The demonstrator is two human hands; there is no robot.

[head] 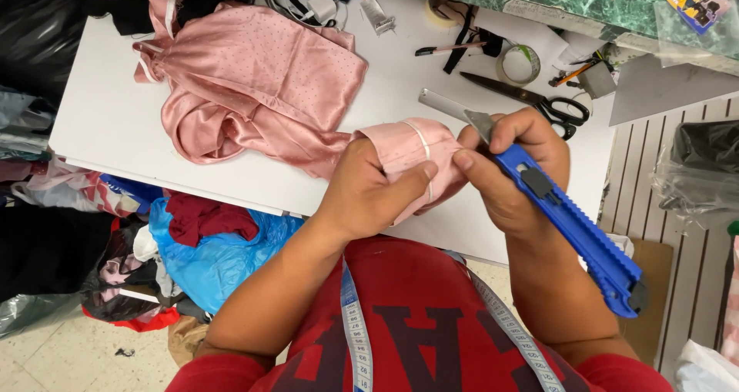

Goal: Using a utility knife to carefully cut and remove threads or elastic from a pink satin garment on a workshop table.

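A pale blue measuring tape [356,323] hangs nearest. Left hand [368,196] grips the folded pink satin cloth [408,150]; right hand [508,165] clenches a blue plastic utility knife [573,226], blade pointing up-left beside the fold.

Head view — steeply downward, close in

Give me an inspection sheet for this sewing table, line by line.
Surface: white table, mostly bare at the left.
Job's things: pink garment spread out; its folded end with white elastic pinched in left hand; blue knife, blade out, in right hand.
Clutter: scissors, tape rolls, pen.
Hands: both busy, close together.
Cables: charger and cords at far edge.
Surroundings: bags and clothes on floor at left; tape measure around neck.
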